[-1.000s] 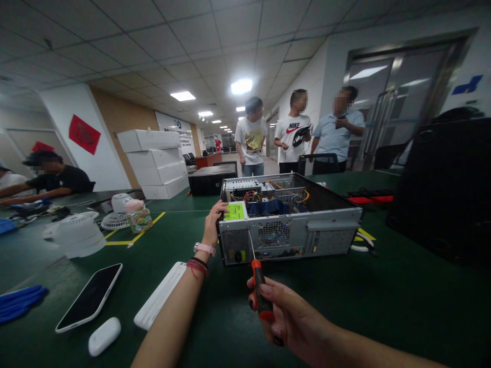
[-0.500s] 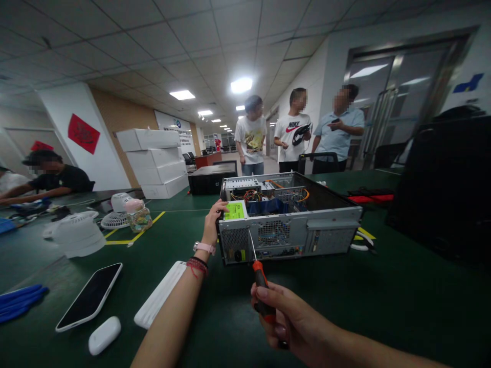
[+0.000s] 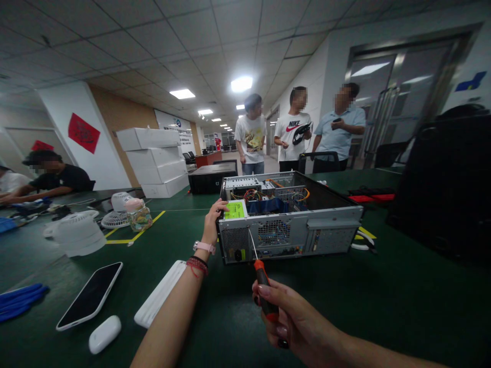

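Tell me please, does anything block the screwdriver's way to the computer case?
Nothing visible does: from the right grip, the screwdriver extends to the computer case, unobstructed. The left grip rests at the case's corner, left of the screwdriver.

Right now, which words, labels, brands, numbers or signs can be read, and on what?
"NIKE": white short-sleeved T-shirt of the middle standing person.
Too small or blurred to read:
yellow-green rectangular label on the open silver metal computer case;
dark characters on the white wall sign;
character on the larger diamond-shaped red paper;
mark on the black box-shaped case.
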`<move>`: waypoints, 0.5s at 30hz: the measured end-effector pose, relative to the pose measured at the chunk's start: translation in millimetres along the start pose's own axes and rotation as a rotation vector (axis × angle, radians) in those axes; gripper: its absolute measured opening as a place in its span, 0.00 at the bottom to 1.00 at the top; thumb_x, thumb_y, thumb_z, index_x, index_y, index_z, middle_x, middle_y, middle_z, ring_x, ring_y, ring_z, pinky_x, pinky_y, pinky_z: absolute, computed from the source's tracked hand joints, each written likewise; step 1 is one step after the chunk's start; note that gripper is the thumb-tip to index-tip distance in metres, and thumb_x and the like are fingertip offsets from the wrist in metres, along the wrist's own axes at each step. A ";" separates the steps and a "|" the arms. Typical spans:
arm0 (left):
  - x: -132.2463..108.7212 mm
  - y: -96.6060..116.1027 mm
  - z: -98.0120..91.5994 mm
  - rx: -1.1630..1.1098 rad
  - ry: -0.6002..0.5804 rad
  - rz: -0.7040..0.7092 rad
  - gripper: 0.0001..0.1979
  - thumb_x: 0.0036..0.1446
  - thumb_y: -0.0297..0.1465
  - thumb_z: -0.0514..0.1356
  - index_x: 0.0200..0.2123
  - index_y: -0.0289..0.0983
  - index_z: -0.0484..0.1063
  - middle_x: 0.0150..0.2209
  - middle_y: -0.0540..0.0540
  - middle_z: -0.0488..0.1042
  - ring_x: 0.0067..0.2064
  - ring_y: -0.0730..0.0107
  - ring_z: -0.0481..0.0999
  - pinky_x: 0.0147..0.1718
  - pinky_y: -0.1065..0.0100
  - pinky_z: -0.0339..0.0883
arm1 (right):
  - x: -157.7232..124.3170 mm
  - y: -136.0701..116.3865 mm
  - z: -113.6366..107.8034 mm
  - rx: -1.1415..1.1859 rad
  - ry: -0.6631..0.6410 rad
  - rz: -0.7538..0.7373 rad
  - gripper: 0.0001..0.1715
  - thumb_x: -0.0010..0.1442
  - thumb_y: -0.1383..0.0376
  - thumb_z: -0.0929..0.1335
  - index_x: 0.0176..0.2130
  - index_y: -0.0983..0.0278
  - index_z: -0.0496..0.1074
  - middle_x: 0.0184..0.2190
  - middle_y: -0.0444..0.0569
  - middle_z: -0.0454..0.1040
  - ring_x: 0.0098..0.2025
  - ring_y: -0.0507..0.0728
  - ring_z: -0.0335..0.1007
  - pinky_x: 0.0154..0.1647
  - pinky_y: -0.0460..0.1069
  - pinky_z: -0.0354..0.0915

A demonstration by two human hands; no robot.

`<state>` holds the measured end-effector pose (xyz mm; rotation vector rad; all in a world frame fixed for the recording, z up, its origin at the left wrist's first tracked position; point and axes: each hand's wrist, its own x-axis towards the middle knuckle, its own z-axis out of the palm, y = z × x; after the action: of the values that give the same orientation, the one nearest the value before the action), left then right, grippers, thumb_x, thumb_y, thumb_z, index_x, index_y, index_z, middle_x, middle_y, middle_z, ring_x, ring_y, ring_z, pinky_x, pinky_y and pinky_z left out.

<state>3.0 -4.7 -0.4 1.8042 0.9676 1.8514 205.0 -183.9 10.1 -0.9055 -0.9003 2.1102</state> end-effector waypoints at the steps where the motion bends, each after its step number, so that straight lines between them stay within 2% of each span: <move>1: 0.0 0.1 -0.1 -0.001 0.001 -0.002 0.14 0.52 0.32 0.46 0.28 0.36 0.70 0.46 0.42 0.73 0.60 0.57 0.61 0.60 0.56 0.50 | -0.3 0.1 0.3 0.002 0.006 -0.007 0.27 0.43 0.54 0.73 0.37 0.61 0.61 0.22 0.35 0.61 0.16 0.42 0.48 0.20 0.43 0.46; 4: 0.2 0.1 -0.3 0.001 -0.003 0.001 0.14 0.52 0.32 0.46 0.28 0.36 0.70 0.46 0.42 0.73 0.60 0.57 0.61 0.60 0.56 0.51 | -0.1 0.4 0.5 -0.005 0.016 -0.017 0.27 0.42 0.53 0.73 0.37 0.61 0.61 0.23 0.36 0.62 0.15 0.41 0.48 0.19 0.43 0.46; 10: 0.0 -1.9 -0.7 -0.007 -0.006 0.010 0.14 0.53 0.31 0.46 0.28 0.36 0.71 0.46 0.42 0.74 0.60 0.57 0.61 0.60 0.56 0.50 | 3.5 3.1 -3.4 -0.081 0.024 -0.027 0.26 0.44 0.55 0.72 0.39 0.60 0.60 0.18 0.33 0.55 0.15 0.42 0.45 0.18 0.42 0.46; 15: -0.5 -1.1 -0.5 0.004 -0.008 0.002 0.14 0.53 0.31 0.46 0.28 0.36 0.70 0.46 0.42 0.74 0.60 0.57 0.61 0.60 0.55 0.50 | 4.9 4.7 -4.4 -0.116 0.044 -0.031 0.25 0.45 0.56 0.72 0.38 0.61 0.60 0.18 0.33 0.55 0.15 0.42 0.43 0.18 0.43 0.45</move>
<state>2.4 -4.4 -1.6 1.8146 0.9666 1.8432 204.5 -181.3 2.5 -0.9863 -1.0169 2.0209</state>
